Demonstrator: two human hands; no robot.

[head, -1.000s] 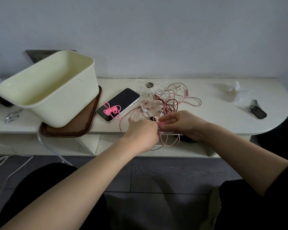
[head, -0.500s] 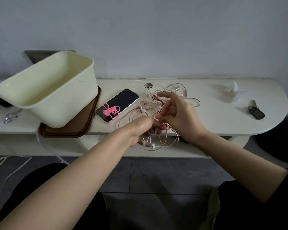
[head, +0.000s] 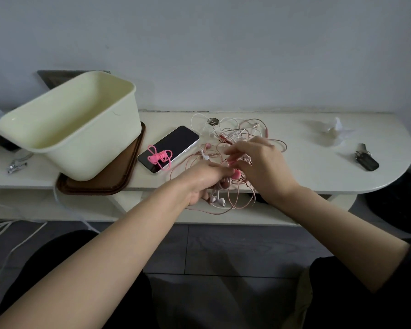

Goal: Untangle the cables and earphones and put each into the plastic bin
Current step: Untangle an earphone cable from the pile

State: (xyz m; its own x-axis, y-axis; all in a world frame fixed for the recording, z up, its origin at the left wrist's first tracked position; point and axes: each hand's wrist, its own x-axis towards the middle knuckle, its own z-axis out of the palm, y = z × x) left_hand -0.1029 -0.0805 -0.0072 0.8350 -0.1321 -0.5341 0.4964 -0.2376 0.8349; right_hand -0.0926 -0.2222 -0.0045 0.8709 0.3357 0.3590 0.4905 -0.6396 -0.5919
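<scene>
Centre of the frame: tangle of pink and white cables and earphones (head: 241,135) spread on the white tabletop (head: 294,167), near part lifted off it. Left hand (head: 201,184) below centre, fingers curled around a bunch of the cords, white earbuds (head: 220,200) dangling beneath. Right hand (head: 262,167) just beside, bent fingertips pinching a pink strand. At left, tilted cream plastic bin (head: 81,148) on a brown tray (head: 97,187). Between bin and tangle, black phone (head: 176,143) bearing a bright pink coiled cable (head: 160,157).

Carried on cream, round-ended tabletop (head: 318,167): brown rectangular tray (head: 105,186) at left; black-screened white phone (head: 173,143) beside it; tangled pink and white cables (head: 233,136) mid-top; crumpled white wrapper (head: 330,131), dark key fob (head: 367,162) well right; metal nail clipper (head: 17,165) far left.
</scene>
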